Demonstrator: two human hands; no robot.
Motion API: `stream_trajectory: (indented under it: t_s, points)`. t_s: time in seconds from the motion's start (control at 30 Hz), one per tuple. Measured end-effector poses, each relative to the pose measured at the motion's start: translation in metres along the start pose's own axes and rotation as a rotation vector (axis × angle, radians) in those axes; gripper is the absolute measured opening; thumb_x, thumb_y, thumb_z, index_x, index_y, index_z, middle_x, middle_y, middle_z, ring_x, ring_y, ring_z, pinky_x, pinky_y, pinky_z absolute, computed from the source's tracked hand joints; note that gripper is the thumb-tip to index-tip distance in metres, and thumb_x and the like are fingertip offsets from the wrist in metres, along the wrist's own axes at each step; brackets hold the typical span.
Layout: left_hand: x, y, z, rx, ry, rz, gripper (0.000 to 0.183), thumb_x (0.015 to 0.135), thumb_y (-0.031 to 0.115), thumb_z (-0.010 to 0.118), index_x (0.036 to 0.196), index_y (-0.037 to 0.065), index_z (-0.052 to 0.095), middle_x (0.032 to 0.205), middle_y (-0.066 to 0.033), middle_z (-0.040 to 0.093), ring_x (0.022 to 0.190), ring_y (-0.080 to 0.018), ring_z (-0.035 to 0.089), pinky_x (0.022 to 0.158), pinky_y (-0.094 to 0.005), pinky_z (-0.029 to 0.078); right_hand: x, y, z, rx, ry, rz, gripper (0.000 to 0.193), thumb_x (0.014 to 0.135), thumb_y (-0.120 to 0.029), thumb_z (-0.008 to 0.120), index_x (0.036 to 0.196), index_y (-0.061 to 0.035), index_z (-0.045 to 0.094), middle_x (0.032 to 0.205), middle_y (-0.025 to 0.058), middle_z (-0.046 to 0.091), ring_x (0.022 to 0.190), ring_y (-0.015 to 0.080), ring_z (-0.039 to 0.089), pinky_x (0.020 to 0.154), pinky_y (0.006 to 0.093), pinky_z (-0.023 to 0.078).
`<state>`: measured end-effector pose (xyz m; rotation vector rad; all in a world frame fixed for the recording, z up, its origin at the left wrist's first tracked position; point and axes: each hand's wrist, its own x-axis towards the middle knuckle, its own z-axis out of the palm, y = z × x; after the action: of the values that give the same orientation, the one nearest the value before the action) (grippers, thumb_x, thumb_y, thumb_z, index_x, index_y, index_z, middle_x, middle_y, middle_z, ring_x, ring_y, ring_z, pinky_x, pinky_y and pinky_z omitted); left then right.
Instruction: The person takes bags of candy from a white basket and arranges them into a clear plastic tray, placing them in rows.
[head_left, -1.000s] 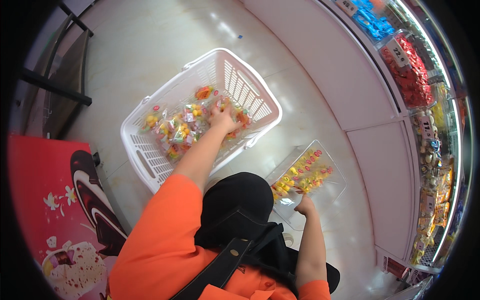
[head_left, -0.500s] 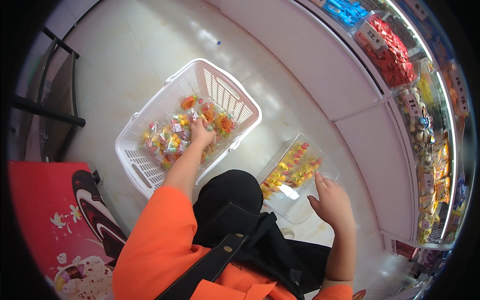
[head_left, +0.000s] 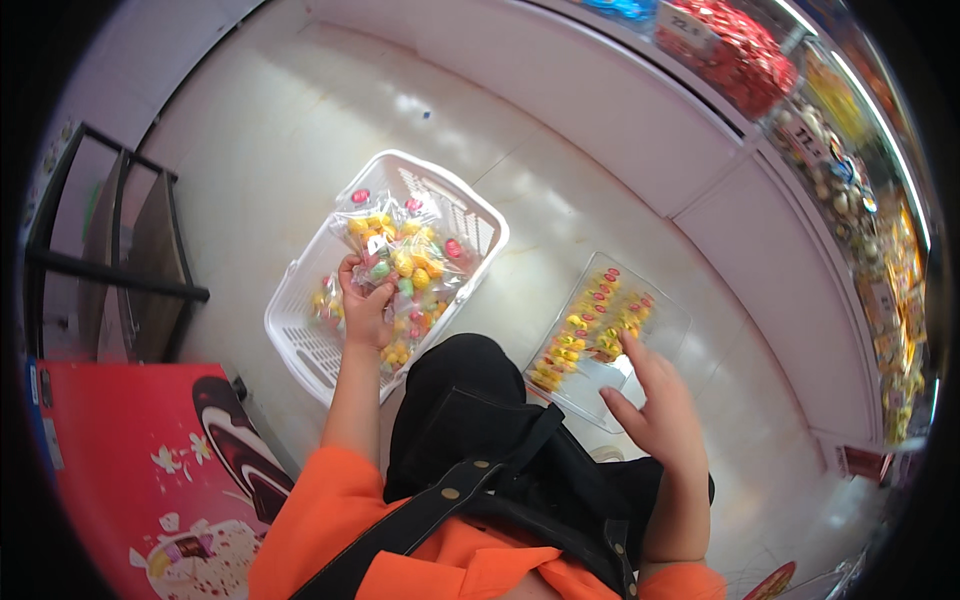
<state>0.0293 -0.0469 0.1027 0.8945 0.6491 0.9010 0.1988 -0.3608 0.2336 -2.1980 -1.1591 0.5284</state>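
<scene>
While the black strapped garment [head_left: 450, 405] and the orange shirt [head_left: 310, 525] are seen nearest, on the near side of the white basket [head_left: 312, 352], a red printed box [head_left: 110, 430] is also seen near, to the left of this basket. To the right of the basket, the right hand [head_left: 655, 405] is held open, with its thumb and fingers spread. Near its fingers, a clear tray [head_left: 580, 388] is placed on the floor [head_left: 370, 100], and yellow packets [head_left: 575, 335] are contained there; whether they are touched cannot be told. By the left hand [head_left: 365, 315], clear packets [head_left: 408, 250] with yellow and green sweets are gripped, over the basket, in which other packets [head_left: 398, 352] are piled. Left of the basket, a dark rack [head_left: 110, 270] is placed. Beyond the basket, to the right, red-wrapped sweets [head_left: 725, 50] are displayed above a white cabinet [head_left: 600, 130].
</scene>
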Motion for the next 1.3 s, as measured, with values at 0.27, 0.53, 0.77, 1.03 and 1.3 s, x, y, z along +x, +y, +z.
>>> stream_trajectory:
  t_s: [0.27, 0.53, 0.77, 1.03, 1.3]
  points:
    - [-0.06, 0.021, 0.206, -0.204, -0.639, -0.063, 0.063, 0.064, -0.016, 0.054, 0.113, 0.015, 0.028, 0.098, -0.008, 0.05, 0.075, -0.0176, 0.059, 0.064, -0.028, 0.05, 0.019, 0.026, 0.006, 1.262, 0.277, -0.132, 0.111, 0.059, -0.025, 0.081, 0.14, -0.0084, 0.007, 0.141, 0.0123, 0.023, 0.127, 0.0261, 0.029, 0.1, 0.0384, 0.031]
    - [-0.098, -0.018, 0.247, -0.425, -0.946, -0.264, 0.044, 0.072, 0.002, 0.063, 0.104, 0.01, 0.034, 0.109, -0.0087, 0.045, 0.104, -0.0184, 0.05, 0.081, -0.0321, 0.047, -0.005, 0.034, -0.021, 1.615, 0.641, -0.268, 0.077, 0.073, -0.002, 0.066, 0.137, -0.0037, 0.022, 0.131, 0.0119, 0.037, 0.119, 0.0232, 0.041, 0.098, 0.0362, 0.035]
    - [-0.085, -0.037, 0.232, -0.198, -0.867, -0.414, 0.066, 0.075, 0.016, 0.069, 0.124, 0.005, 0.026, 0.119, -0.0113, 0.043, 0.11, -0.0198, 0.046, 0.091, -0.0343, 0.041, -0.02, 0.043, -0.016, 1.435, 0.643, -0.084, 0.07, 0.07, 0.002, 0.064, 0.131, 0.002, 0.029, 0.129, 0.0143, 0.04, 0.117, 0.024, 0.043, 0.096, 0.037, 0.037]
    - [-0.088, -0.032, 0.24, -0.043, -0.971, -0.561, 0.069, 0.071, 0.018, 0.066, 0.128, 0.001, 0.031, 0.118, -0.0093, 0.047, 0.108, -0.0201, 0.049, 0.089, -0.0325, 0.042, -0.02, 0.056, -0.034, 1.11, 0.47, 0.025, 0.068, 0.065, -0.006, 0.069, 0.125, 0.0041, 0.04, 0.117, 0.0105, 0.044, 0.11, 0.0201, 0.044, 0.094, 0.0317, 0.035]
    - [-0.093, -0.044, 0.238, -0.156, -1.031, -0.597, 0.055, 0.079, 0.009, 0.059, 0.127, 0.003, 0.034, 0.115, -0.0075, 0.049, 0.106, -0.0169, 0.049, 0.087, -0.032, 0.044, -0.018, 0.04, -0.03, 1.049, 0.488, 0.053, 0.079, 0.066, -0.012, 0.068, 0.134, 0.0021, 0.03, 0.119, 0.0114, 0.042, 0.114, 0.0214, 0.039, 0.098, 0.0316, 0.028]
